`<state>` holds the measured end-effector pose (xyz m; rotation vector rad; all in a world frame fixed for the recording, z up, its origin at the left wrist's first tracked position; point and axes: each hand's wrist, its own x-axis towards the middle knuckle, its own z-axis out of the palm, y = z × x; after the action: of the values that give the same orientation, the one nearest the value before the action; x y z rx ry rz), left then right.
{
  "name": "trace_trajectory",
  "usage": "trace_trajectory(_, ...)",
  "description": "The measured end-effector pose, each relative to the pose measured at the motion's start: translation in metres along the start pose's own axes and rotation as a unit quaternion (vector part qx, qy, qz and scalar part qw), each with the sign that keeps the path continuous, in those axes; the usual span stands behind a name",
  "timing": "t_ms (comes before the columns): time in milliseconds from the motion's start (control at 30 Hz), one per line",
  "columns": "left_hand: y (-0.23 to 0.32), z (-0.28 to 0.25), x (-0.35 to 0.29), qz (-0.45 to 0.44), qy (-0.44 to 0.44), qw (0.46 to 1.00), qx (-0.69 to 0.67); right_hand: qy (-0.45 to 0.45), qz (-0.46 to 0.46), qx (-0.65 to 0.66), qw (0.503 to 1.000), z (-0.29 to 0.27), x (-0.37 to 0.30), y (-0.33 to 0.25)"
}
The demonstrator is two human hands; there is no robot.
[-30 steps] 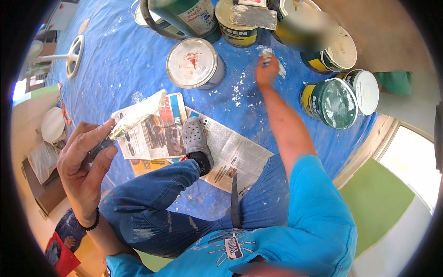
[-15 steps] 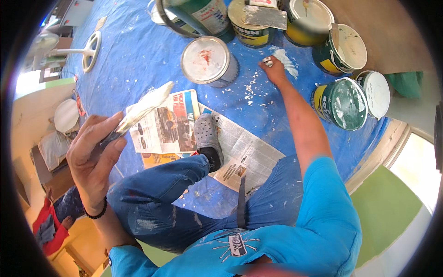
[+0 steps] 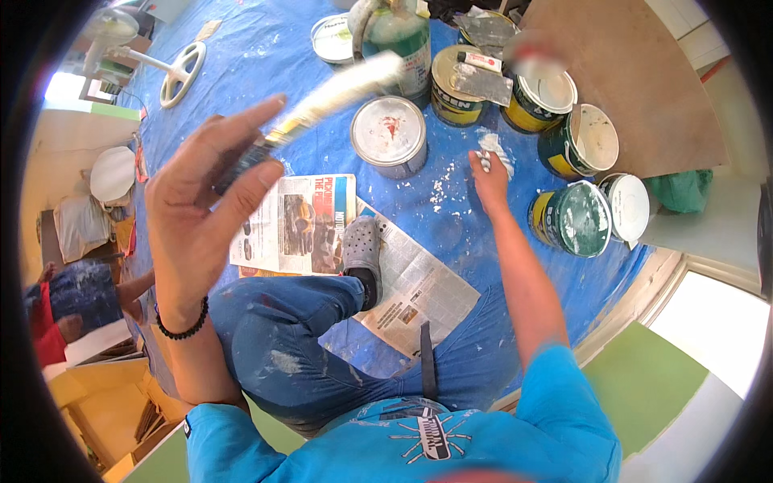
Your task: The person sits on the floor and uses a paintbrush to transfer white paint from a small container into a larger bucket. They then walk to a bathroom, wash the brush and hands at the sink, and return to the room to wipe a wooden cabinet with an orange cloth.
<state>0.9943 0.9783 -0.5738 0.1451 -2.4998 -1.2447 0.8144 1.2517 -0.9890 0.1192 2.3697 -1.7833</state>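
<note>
My left hand [image 3: 189, 213] is raised at the left with its fingers closed round the dark handle of a paintbrush [image 3: 342, 90]. The brush's pale bristles are coated white, blurred by motion, and tilt up to the right. Farther right, my right hand [image 3: 491, 187] reaches low over the blue plastic sheet [image 3: 451, 241], beside a white smear [image 3: 494, 145]. Its fingers are curled round something small and whitish that I cannot make out. A lidded paint can [image 3: 390, 129] with a reddish stain on top stands between the hands.
Several paint buckets [image 3: 592, 137] curve round the far right. A flat metal scraper [image 3: 481, 84] and a small tube [image 3: 480, 60] lie on one lid. A green jug [image 3: 398, 40] stands behind the can. Newspapers [image 3: 423, 278] lie under my shoe [image 3: 362, 245]. Another person [image 3: 72, 302] is at the left.
My left hand has lifted and swung right with the paintbrush. My right hand stays low near the white smear. The view has shifted a little, showing more of the far buckets.
</note>
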Motion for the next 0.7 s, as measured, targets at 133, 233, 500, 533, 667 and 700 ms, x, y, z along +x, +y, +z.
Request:
trace_trajectory(133,-0.054,-0.039,0.007,-0.065,-0.043,0.995,0.06,-0.075,0.025,-0.108,0.991,-0.031,-0.028,-0.014)
trace_trajectory(233,-0.152,-0.043,0.006,-0.174,-0.01,0.984,-0.045,-0.198,-0.038,-0.307,0.93,-0.053,-0.052,-0.021)
trace_trajectory(500,-0.35,0.144,-0.014,-0.377,0.048,0.841,-0.385,-0.19,0.03,-0.244,0.95,-0.086,-0.116,-0.016)
trace_trajectory(533,-0.351,0.166,-0.014,-0.416,0.035,0.81,-0.413,-0.19,0.029,-0.214,0.958,-0.09,-0.123,-0.012)
trace_trajectory(667,-0.333,0.218,-0.016,-0.455,0.048,0.718,-0.525,-0.166,0.038,-0.256,0.951,-0.101,-0.138,0.005)
trace_trajectory(700,-0.328,0.223,-0.018,-0.462,0.083,0.704,-0.533,-0.167,0.06,-0.245,0.953,-0.103,-0.137,0.007)
